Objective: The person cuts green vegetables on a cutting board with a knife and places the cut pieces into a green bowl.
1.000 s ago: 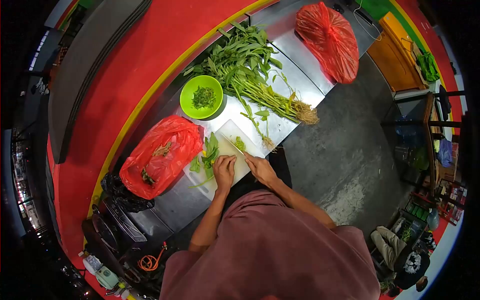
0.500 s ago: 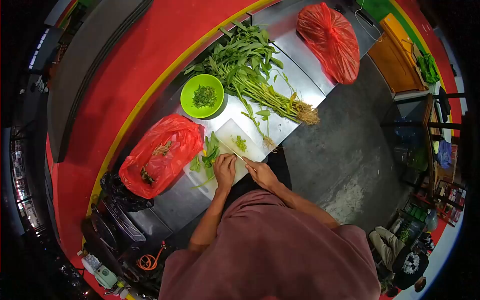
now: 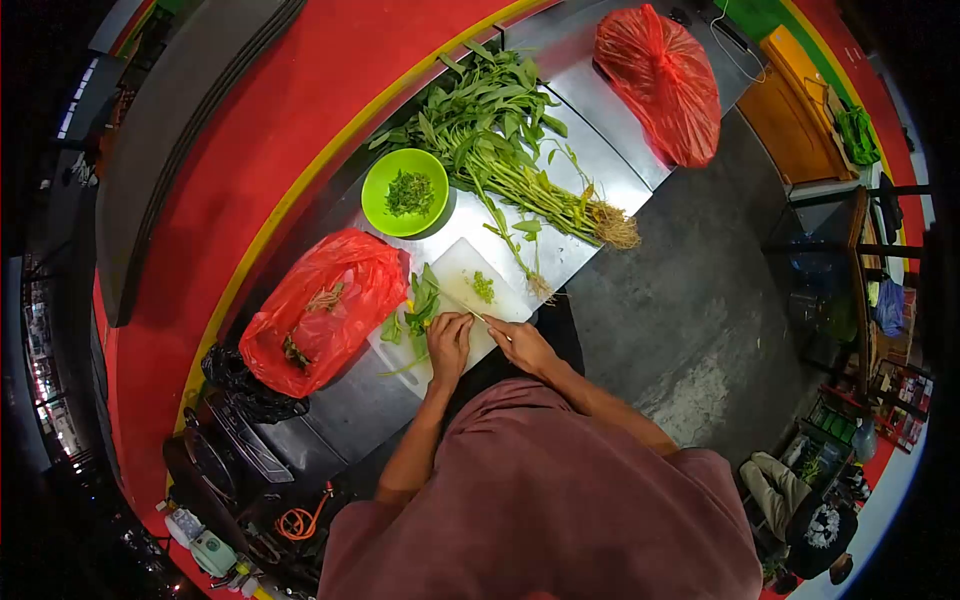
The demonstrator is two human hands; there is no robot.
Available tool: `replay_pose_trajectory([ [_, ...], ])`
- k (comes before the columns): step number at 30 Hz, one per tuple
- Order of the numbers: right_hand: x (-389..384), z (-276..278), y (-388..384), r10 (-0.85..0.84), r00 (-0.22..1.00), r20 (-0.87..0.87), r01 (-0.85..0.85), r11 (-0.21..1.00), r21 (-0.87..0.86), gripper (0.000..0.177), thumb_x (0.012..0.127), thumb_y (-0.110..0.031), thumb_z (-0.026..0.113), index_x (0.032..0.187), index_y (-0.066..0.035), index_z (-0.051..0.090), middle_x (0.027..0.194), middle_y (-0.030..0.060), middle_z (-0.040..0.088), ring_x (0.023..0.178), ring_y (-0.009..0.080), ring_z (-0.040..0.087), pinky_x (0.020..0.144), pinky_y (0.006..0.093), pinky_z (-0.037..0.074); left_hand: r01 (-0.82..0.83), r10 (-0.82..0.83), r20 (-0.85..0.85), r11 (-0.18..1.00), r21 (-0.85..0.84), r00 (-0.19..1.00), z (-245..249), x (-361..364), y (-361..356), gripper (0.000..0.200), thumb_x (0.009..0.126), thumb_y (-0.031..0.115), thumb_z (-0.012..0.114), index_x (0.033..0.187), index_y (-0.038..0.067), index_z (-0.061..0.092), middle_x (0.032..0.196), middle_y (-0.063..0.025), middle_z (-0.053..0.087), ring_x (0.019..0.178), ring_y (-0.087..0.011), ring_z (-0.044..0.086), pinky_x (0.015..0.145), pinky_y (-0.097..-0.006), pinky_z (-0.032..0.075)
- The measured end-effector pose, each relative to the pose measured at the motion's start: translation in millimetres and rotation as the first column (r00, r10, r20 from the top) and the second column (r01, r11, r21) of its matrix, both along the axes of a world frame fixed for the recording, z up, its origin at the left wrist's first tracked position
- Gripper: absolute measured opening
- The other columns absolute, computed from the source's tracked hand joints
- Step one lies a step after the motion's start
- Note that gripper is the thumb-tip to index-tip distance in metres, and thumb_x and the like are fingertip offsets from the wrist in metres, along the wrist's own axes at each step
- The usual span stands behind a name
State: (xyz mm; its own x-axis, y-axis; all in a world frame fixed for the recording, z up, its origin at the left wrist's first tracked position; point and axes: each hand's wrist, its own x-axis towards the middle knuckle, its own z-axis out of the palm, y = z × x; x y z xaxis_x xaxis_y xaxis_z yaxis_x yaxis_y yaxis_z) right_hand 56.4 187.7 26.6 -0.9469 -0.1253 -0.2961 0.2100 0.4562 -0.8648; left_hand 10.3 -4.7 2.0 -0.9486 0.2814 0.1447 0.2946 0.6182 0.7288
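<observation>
My right hand (image 3: 524,347) is closed round the handle of a knife (image 3: 464,307), whose thin blade points up and left over a white cutting board (image 3: 513,303). Beside it, my left hand (image 3: 448,346) has its fingers curled down on leafy green stalks (image 3: 424,298) at the blade. Leaves stick out to the left of that hand, and the fingertips partly hide the stems. Past the blade lies a small heap of chopped green stems (image 3: 483,287). A lime-green bowl (image 3: 376,206) with chopped greens stands beyond the board.
Long leafy stalks with roots (image 3: 540,190) lie across the metal counter (image 3: 600,115). An open red plastic bag (image 3: 300,260) with scraps sits left of the board, a black bag (image 3: 235,375) below it. A tied red bag (image 3: 665,90) rests at the far right end.
Both hands stay in almost the same place at the board. The left fingers and the knife have shifted very slightly; the other things have not moved.
</observation>
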Motion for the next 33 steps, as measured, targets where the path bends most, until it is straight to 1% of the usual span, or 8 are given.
replay_pose_trajectory([
  [8, -2, 8, -2, -0.041, 0.999, -0.005, 0.041, 0.998, 0.054, 0.039, 0.108, -0.026, 0.054, 0.142, -0.011, 0.064, 0.09, 0.0284, 0.071, 0.086, 0.0486, 0.069, 0.08, 0.0544, 0.054, 0.001, -0.001, -0.017, 1.0, 0.0, 1.0, -1, 1, 0, 0.014, 0.092, 0.006, 0.073, 0.104, 0.005, 0.078, 0.095, -0.0113, 0.068, 0.091, -0.0318, 0.062, 0.083, -0.0419, 0.046],
  [10, -7, 18, 1, -0.077, 0.984, 0.16, 0.071, 0.997, 0.043, 0.04, 0.108, -0.026, 0.054, 0.144, -0.011, 0.062, 0.089, 0.0282, 0.071, 0.085, 0.0479, 0.069, 0.079, 0.0542, 0.054, 0.001, -0.001, -0.008, 1.0, -0.005, 1.0, 1, 0, 1, 0.014, 0.092, 0.006, 0.073, 0.105, 0.005, 0.079, 0.095, -0.011, 0.068, 0.091, -0.0316, 0.062, 0.083, -0.0416, 0.047],
  [12, -4, 0, 1, -0.103, 0.992, 0.078, 0.099, 0.994, 0.055, 0.041, 0.108, -0.027, 0.054, 0.147, -0.012, 0.06, 0.089, 0.0285, 0.07, 0.084, 0.0476, 0.069, 0.077, 0.0541, 0.054, 0.0, 0.0, -0.036, 1.0, 0.02, 0.999, 2, 0, 1, 0.015, 0.092, 0.006, 0.073, 0.105, 0.006, 0.079, 0.096, -0.0103, 0.069, 0.09, -0.0312, 0.063, 0.082, -0.0411, 0.047],
  [14, -1, -13, 2, -0.115, 0.987, -0.114, 0.125, 0.988, 0.086, 0.042, 0.111, -0.027, 0.052, 0.148, -0.01, 0.06, 0.09, 0.0272, 0.072, 0.069, 0.0379, 0.071, 0.072, 0.0475, 0.055, -0.007, 0.008, -0.027, 1.0, 0.017, 1.0, 1, -1, 3, 0.015, 0.092, 0.006, 0.074, 0.106, 0.006, 0.079, 0.095, -0.0103, 0.069, 0.09, -0.0313, 0.063, 0.082, -0.0412, 0.047],
  [15, -3, -3, 4, -0.091, 0.994, -0.059, 0.094, 0.994, 0.061, 0.042, 0.11, -0.026, 0.053, 0.148, -0.009, 0.059, 0.089, 0.0272, 0.072, 0.064, 0.0336, 0.071, 0.07, 0.0464, 0.055, -0.015, 0.015, -0.018, 1.0, 0.013, 1.0, 1, -2, 4, 0.015, 0.092, 0.007, 0.074, 0.106, 0.006, 0.079, 0.095, -0.0103, 0.069, 0.09, -0.0313, 0.063, 0.082, -0.0412, 0.047],
  [16, -3, 5, 4, -0.092, 0.994, -0.058, 0.095, 0.994, 0.062, 0.042, 0.11, -0.026, 0.053, 0.148, -0.009, 0.059, 0.089, 0.0272, 0.072, 0.064, 0.0336, 0.071, 0.07, 0.0464, 0.055, -0.014, 0.014, -0.017, 1.0, 0.014, 1.0, 2, -2, 6, 0.015, 0.092, 0.007, 0.074, 0.106, 0.006, 0.079, 0.095, -0.0103, 0.069, 0.09, -0.0313, 0.063, 0.082, -0.0412, 0.047],
  [18, -1, 15, 3, -0.072, 0.994, 0.078, 0.075, 0.996, -0.037, 0.041, 0.108, -0.024, 0.055, 0.147, -0.011, 0.059, 0.091, 0.0291, 0.07, 0.085, 0.0469, 0.069, 0.078, 0.053, 0.053, -0.039, 0.038, -0.044, 0.999, -0.028, 0.998, 2, -3, 9, 0.014, 0.091, 0.007, 0.074, 0.104, 0.006, 0.079, 0.095, -0.0104, 0.07, 0.091, -0.0321, 0.065, 0.083, -0.0423, 0.048],
  [33, 10, 11, 1, -0.066, 0.996, 0.053, 0.067, 0.997, -0.025, 0.041, 0.109, -0.026, 0.054, 0.146, -0.01, 0.061, 0.094, 0.0273, 0.071, 0.09, 0.0465, 0.069, 0.081, 0.0533, 0.054, -0.052, 0.051, -0.032, 0.998, -0.03, 0.998, 0, -5, 11, 0.009, 0.089, 0.006, 0.074, 0.098, 0.004, 0.076, 0.099, -0.0104, 0.072, 0.096, -0.032, 0.065, 0.087, -0.0428, 0.047],
])
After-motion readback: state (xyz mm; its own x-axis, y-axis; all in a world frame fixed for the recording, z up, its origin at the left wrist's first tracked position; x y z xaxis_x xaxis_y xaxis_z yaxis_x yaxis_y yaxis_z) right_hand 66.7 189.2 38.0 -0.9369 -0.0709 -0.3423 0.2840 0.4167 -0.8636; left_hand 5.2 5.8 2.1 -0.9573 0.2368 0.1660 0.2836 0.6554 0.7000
